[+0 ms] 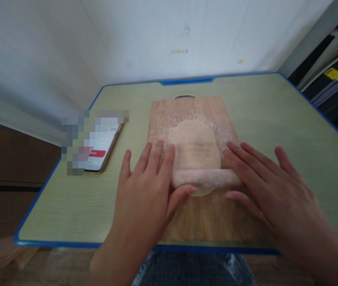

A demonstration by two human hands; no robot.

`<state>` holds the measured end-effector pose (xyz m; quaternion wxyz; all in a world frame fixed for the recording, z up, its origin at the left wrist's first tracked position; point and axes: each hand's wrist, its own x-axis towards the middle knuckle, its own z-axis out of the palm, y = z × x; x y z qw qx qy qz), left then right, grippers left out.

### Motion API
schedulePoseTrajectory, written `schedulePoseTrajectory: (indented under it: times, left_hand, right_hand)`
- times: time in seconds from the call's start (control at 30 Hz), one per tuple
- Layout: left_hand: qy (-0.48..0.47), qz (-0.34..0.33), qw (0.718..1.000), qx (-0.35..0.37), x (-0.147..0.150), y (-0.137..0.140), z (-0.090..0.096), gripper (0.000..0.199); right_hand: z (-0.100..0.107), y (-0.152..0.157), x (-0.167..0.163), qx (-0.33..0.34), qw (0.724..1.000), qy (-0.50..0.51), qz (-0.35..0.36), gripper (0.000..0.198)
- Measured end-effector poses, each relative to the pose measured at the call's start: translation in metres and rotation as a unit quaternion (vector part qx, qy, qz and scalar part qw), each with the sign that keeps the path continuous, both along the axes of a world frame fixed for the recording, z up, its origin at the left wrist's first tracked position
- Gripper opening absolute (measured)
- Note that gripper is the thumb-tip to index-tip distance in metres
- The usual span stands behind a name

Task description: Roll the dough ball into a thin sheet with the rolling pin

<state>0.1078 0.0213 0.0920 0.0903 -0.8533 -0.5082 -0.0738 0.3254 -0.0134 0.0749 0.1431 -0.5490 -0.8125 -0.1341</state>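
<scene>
A thin sheet of pale dough [195, 143] lies on a floured wooden cutting board [213, 220]. Across its near part runs a flour-dusted rolling pin [207, 178], and a small lip of dough shows on my side of it. My left hand [146, 188] rests over the pin's left end, palm down, fingers stretched forward, thumb beside the pin. Over the right end lies my right hand [271, 190], likewise flat, its fingers pointing forward and left, the little finger raised. Both ends of the pin are hidden beneath my hands.
The board stands on a light green table [279, 119] with a blue edge. A phone [100, 153], partly blurred out, lies at the left. The board's metal handle [185, 96] points to the white wall [169, 39]. Dark shelving [335, 67] stands beyond the right edge.
</scene>
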Motion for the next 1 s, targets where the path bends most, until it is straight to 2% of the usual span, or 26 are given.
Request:
schedulePoseTrajectory:
  times: [0.1,0.17,0.23,0.3,0.4,0.53,0.63,0.77,0.9,1.0]
  left_hand:
    - [0.016,-0.017,0.999,0.022,-0.008,-0.031,-0.009,0.070]
    - [0.023,-0.042,0.998,0.037,-0.013,-0.049,-0.016,0.078]
    - [0.026,-0.053,0.997,0.040,-0.016,-0.058,-0.020,0.082]
    - [0.025,-0.044,0.998,0.034,-0.016,-0.056,-0.020,0.077]
    - [0.015,-0.041,0.999,0.031,-0.015,-0.036,-0.013,0.071]
    - [0.028,-0.113,0.993,0.001,-0.012,0.011,0.005,0.073]
    - [0.045,-0.142,0.988,-0.043,-0.002,0.050,0.012,0.069]
    - [0.025,-0.166,0.979,-0.114,0.017,0.094,0.014,0.060]
    - [0.021,-0.216,0.954,-0.205,0.030,0.122,0.015,0.048]
    - [-0.005,-0.195,0.959,-0.205,0.033,0.133,0.011,0.051]
  right_hand:
    - [-0.011,-0.028,0.003,-0.016,0.999,0.015,0.023,0.056]
    - [-0.019,-0.044,0.006,-0.020,0.999,0.024,0.044,0.060]
    - [-0.024,-0.052,0.009,-0.024,0.998,0.028,0.052,0.063]
    - [-0.025,-0.051,0.011,-0.024,0.998,0.024,0.048,0.063]
    - [-0.020,-0.037,0.009,-0.015,0.999,0.014,0.033,0.057]
    - [-0.011,-0.021,0.005,-0.009,0.999,0.026,0.021,0.054]
    - [-0.009,-0.020,0.003,0.008,0.999,0.029,0.012,0.055]
    - [-0.007,-0.023,0.004,0.019,0.999,0.024,0.034,0.051]
    - [-0.005,-0.022,0.009,0.006,0.999,0.035,0.032,0.049]
    - [-0.005,-0.021,0.012,0.005,0.999,0.037,0.026,0.051]
